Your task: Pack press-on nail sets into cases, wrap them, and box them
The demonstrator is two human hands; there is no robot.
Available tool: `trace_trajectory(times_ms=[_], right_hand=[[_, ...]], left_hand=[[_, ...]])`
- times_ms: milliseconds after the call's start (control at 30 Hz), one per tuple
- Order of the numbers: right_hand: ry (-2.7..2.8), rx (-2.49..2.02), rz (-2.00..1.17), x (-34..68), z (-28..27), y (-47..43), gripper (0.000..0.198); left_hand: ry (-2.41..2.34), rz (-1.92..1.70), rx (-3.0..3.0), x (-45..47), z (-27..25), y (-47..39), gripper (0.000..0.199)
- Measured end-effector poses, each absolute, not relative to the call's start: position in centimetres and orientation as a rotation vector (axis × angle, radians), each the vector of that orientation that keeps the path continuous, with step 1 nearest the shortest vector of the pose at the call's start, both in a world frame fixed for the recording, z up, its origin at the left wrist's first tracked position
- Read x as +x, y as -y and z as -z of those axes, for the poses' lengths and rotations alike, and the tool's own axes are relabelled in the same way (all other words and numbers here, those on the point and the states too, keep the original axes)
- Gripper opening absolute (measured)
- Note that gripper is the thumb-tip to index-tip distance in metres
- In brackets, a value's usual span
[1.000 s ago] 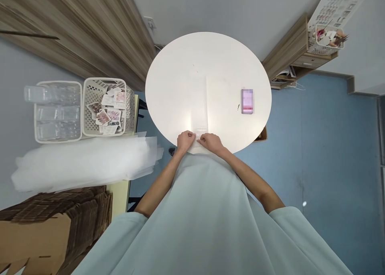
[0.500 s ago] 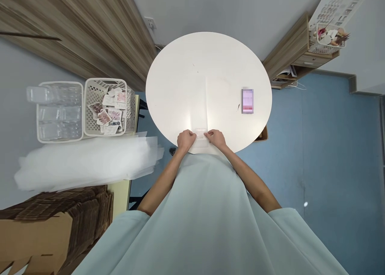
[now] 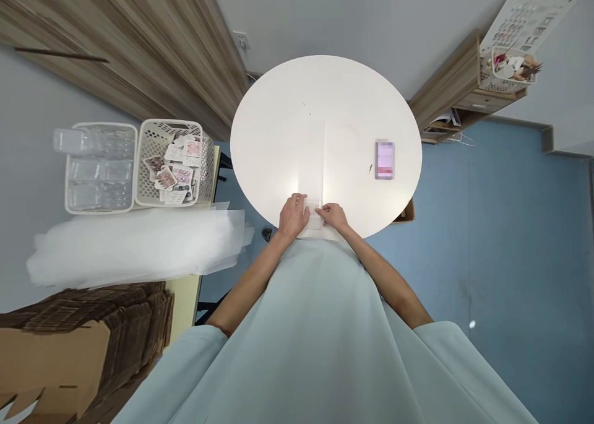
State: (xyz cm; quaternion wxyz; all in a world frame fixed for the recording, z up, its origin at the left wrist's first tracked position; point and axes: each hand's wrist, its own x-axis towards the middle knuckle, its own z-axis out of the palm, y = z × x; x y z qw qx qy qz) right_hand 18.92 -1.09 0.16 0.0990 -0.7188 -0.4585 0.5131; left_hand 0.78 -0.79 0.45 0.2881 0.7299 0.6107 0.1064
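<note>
At left, two white perforated plastic baskets (image 3: 147, 158) hold clear plastic boxes (image 3: 83, 170) and small printed cards (image 3: 183, 175) apart. At the near edge of the round white table (image 3: 278, 121), the left hand (image 3: 293, 215), loosely spread, seemingly steadies a small clear rectangular packet (image 3: 312, 203) on a translucent film strip (image 3: 312, 170); the right hand (image 3: 335, 215) has fingertips at its right edge, whether pinching I cannot tell. A purple-screened rectangular device (image 3: 385, 159) lies farther right, perhaps leaving room.

Open run over the white table (image 3: 264, 121) left of and beyond the translucent strip (image 3: 311, 170); blurred pink oblong (image 3: 385, 160) obstructs the right side, while left hand (image 3: 294, 216) and right hand (image 3: 333, 215) crowd the near edge, narrow gap between apparently filled by a faint clear packet (image 3: 312, 205).
</note>
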Motion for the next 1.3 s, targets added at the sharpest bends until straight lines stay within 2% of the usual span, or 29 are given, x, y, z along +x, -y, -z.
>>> trace_trajectory(times_ms=[167, 333, 367, 500, 600, 700, 833, 933, 1167, 1300], right_hand=[[1.302, -2.099, -1.547, 19.7, 0.0, 1.3, 0.026], [1.131, -2.098, -1.607, 20.8, 0.6, 1.7, 0.025], [1.101, -2.103, -1.610, 21.0, 0.8, 1.8, 0.027], [1.066, -2.096, -1.624, 21.3, 1.1, 2.2, 0.030], [1.218, -2.089, -1.588, 21.6, 0.6, 2.6, 0.023], [1.566, -2.077, -1.362, 22.3, -0.3, 3.2, 0.018], [2.170, -1.840, -0.995, 22.8, -1.2, 3.7, 0.054], [2.368, -1.682, -0.958, 22.6, -1.1, 3.8, 0.063], [2.017, -1.708, -1.184, 22.6, -0.7, 2.6, 0.040], [1.874, -1.805, -1.210, 22.3, -0.6, 0.8, 0.025]], left_hand=[[-1.222, -0.182, 2.192, 0.1, 0.1, 1.7, 0.044], [-1.105, -0.054, 2.297, -0.9, 1.0, 2.6, 0.085], [-1.081, -0.037, 2.324, -1.1, 1.1, 2.7, 0.089], [-1.050, 0.008, 2.378, -1.3, 1.9, 2.7, 0.080], [-1.056, -0.028, 2.353, -1.4, 2.3, 2.5, 0.074], [-1.062, -0.090, 2.297, -1.5, 2.3, 2.2, 0.072], [-1.084, -0.156, 2.195, -1.6, 2.1, 1.6, 0.069], [-1.106, -0.195, 2.102, -1.5, 1.9, 0.9, 0.065], [-1.289, -0.334, 1.768, -1.4, 1.4, -0.1, 0.048], [-1.463, -0.400, 1.593, -1.0, 1.3, -0.6, 0.038]])
